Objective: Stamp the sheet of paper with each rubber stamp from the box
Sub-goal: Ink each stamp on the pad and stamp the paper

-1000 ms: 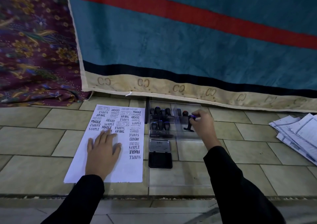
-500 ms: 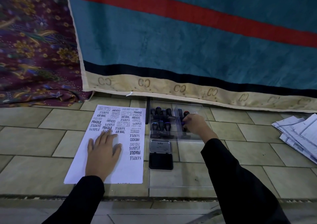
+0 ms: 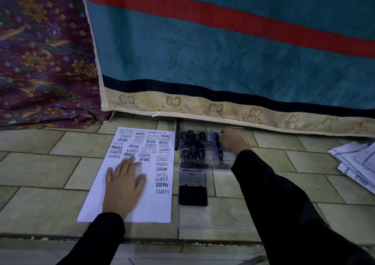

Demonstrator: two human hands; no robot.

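A white sheet of paper lies on the tiled floor, its upper half covered in black stamp prints. My left hand rests flat on it with fingers spread. To the right stands a clear plastic box holding several dark rubber stamps. My right hand reaches into the box's right compartment, fingertips against the top of a stamp at the back. Whether they grip it is unclear. Another stamp stands just below the hand. An open black ink pad lies in front of the box.
The box's clear lid lies flat behind the ink pad, toward me. A loose pile of printed papers sits at the right. A teal blanket with a red stripe hangs just behind the box; a floral cloth is at the left.
My right hand lowered the stamp it held into the box's right compartment, then moved toward the back of the box. My left hand stayed flat on the paper.
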